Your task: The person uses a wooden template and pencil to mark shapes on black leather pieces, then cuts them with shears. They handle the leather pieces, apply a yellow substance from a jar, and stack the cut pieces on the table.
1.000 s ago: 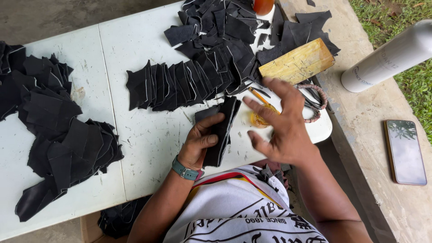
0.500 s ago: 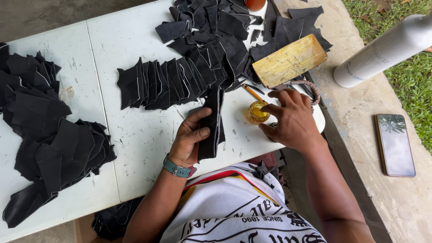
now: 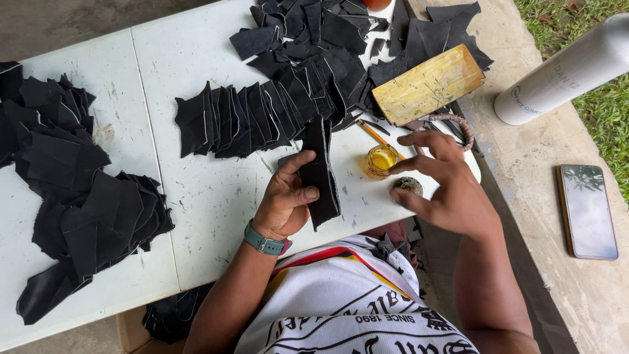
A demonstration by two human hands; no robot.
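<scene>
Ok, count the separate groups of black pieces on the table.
3: a heap at the left edge, a fanned row in the middle, and a pile at the top. The left hand holds one more piece; others may lie hidden underneath.

Jar [image 3: 380, 160] right of leather piece [image 3: 320, 174]

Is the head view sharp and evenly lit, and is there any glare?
Head view: soft, even daylight and no hard shadows; the left hand, its black leather piece and the right hand look sharp; the phone screen mirrors foliage; black pieces lose surface detail.
</scene>
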